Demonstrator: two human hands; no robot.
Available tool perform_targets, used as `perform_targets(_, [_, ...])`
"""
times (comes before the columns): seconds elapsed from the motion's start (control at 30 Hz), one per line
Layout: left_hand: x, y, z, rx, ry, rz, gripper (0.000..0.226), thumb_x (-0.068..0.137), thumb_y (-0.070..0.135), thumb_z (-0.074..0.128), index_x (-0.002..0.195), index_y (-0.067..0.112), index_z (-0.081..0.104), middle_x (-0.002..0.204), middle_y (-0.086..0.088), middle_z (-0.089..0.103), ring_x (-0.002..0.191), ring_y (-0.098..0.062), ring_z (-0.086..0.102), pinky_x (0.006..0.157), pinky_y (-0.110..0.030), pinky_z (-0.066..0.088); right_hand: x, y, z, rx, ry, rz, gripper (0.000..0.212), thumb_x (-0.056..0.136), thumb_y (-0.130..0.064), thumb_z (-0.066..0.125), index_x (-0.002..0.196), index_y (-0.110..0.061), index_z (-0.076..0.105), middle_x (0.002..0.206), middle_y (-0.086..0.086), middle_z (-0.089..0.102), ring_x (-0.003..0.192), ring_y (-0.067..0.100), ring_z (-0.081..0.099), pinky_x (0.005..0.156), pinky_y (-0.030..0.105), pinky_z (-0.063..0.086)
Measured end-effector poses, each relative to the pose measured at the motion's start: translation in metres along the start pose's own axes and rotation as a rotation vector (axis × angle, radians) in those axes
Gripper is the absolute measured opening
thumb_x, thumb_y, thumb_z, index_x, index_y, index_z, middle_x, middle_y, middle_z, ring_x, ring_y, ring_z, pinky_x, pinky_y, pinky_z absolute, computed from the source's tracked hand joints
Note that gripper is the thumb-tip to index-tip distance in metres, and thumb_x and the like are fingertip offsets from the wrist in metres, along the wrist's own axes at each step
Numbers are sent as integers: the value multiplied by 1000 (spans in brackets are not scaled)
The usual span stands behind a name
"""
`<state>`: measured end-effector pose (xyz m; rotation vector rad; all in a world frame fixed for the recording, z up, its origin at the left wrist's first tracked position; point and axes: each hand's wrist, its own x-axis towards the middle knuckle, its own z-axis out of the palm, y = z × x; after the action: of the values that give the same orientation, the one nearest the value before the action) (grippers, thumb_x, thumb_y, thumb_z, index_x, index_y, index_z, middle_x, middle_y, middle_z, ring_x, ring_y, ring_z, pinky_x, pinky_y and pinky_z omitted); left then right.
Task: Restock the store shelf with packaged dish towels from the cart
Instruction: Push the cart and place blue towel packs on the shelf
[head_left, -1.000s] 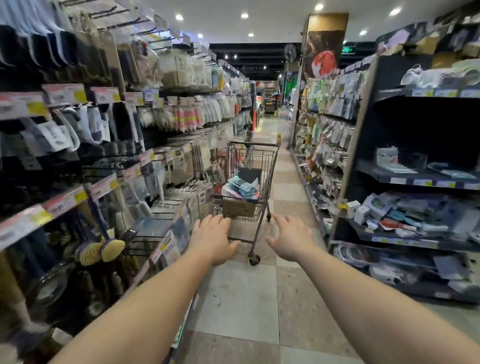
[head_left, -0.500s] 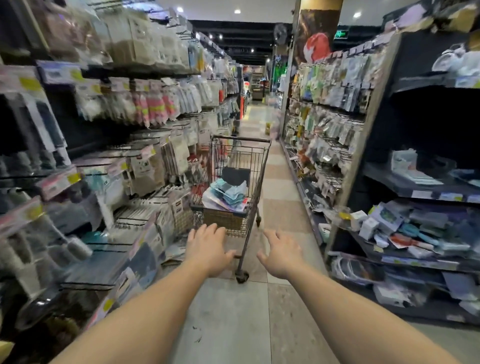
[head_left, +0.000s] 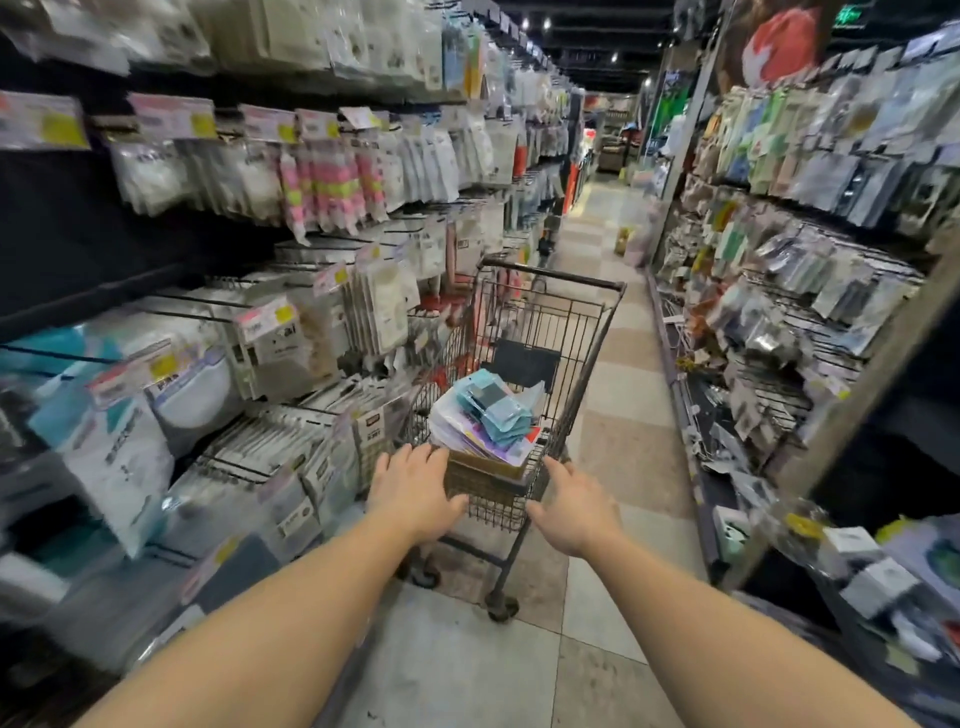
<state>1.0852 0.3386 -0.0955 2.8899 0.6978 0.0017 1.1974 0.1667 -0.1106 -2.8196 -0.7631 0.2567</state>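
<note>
Packaged dish towels (head_left: 491, 413), teal and pale, lie heaped in the wire cart (head_left: 582, 332), which stands in the aisle hard against the left shelf (head_left: 270, 338). My left hand (head_left: 413, 493) reaches the cart's near end, fingers straight, grasping nothing. Right hand (head_left: 574, 512) likewise, fingers spread and released, at the near right corner. Tiled floor (head_left: 613, 395) beneath; hanging packets (head_left: 810, 156) line the right side.

**Cart on the aisle floor**

A wire cart (head_left: 540, 374) is parked on the tiled floor (head_left: 457, 670). A cardboard box (head_left: 483, 462) is set inside it, topped by a pile of packaged towels (head_left: 491, 415), teal ones uppermost.
</note>
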Motion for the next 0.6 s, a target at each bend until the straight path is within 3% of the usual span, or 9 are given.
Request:
perform_targets(0.3, [172, -5, 32, 40, -41, 36, 71, 92, 62, 46, 149, 20, 33, 154, -4, 37, 143, -26, 30, 118, -48, 20, 165, 14, 7, 21, -16, 37, 71, 90, -50, 55, 152, -26, 28, 152, 3, 41, 138, 27, 40, 113, 42, 36])
perform_targets(0.6, [325, -33, 51, 31, -82, 33, 65, 92, 57, 46, 145, 22, 38, 148, -3, 44, 138, -25, 36, 116, -47, 22, 310, 4, 16, 61, -47, 87, 71, 92, -49, 58, 153, -29, 28, 151, 3, 43, 137, 27, 41, 111, 45, 40])
